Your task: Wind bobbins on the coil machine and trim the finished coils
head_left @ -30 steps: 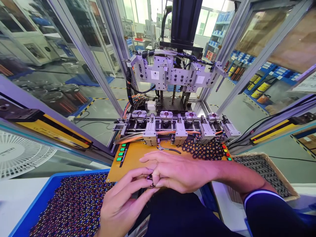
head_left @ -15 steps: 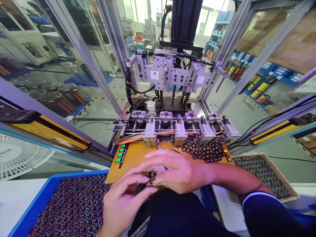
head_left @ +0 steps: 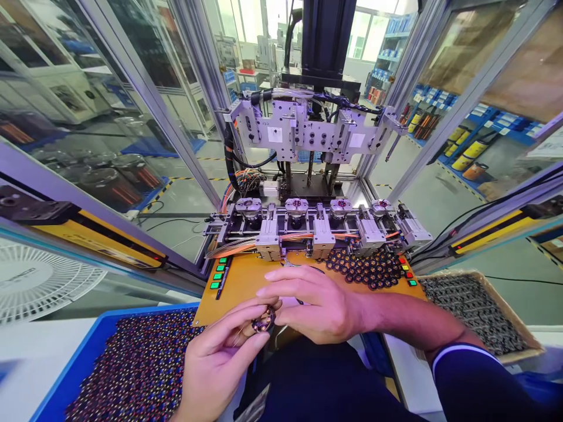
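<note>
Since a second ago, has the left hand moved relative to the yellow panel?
Yes, slightly. The left hand, pinching the small round part with the right hand, has shifted right and down, away from the yellow panel.

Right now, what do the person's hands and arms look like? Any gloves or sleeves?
No gloves: both hands are bare, the left hand and the right hand. The right arm wears a dark navy sleeve pushed up the forearm, with a thin white stripe at its cuff. No rings or watch show.

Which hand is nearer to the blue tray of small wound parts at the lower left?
Left. The left hand sits beside the blue tray, by its right edge. The right hand lies farther right, over the yellow panel.
</note>
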`<act>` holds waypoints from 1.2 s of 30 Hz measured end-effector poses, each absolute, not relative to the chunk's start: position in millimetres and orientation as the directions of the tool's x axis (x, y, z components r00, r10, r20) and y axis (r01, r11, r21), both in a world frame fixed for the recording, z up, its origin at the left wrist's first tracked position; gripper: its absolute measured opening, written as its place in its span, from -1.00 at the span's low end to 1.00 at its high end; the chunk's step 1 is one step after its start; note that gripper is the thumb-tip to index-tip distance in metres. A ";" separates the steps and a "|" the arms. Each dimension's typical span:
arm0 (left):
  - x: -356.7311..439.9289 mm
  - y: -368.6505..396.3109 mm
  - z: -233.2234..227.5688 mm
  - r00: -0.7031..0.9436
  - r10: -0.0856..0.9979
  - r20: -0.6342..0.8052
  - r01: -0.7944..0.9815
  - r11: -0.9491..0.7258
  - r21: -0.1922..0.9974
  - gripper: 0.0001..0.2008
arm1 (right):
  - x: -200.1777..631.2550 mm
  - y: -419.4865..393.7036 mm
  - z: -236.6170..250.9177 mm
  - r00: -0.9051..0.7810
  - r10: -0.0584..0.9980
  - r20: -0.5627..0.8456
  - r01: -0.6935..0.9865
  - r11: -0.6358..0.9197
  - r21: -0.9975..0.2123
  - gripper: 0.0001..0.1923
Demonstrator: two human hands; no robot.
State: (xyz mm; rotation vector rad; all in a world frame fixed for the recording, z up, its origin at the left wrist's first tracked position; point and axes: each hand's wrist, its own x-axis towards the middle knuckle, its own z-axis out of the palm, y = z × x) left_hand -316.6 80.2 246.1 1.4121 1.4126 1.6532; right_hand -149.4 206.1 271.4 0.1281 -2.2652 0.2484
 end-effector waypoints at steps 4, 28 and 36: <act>-313.2 74.7 240.7 -0.303 0.845 0.441 0.296 -0.357 0.886 -0.63 | -146.7 201.2 277.6 -0.606 0.067 0.793 -0.189 0.956 -0.226 -0.92; -305.8 76.2 232.2 -0.389 0.719 0.576 0.344 -0.467 0.815 -0.20 | -161.0 173.9 277.2 -0.585 0.564 0.583 0.038 0.737 -0.675 -0.95; -315.2 74.5 220.1 -0.329 0.717 0.614 0.539 -0.391 0.746 -0.38 | -164.1 171.5 277.7 -0.576 0.511 0.638 0.169 0.838 -0.519 -0.82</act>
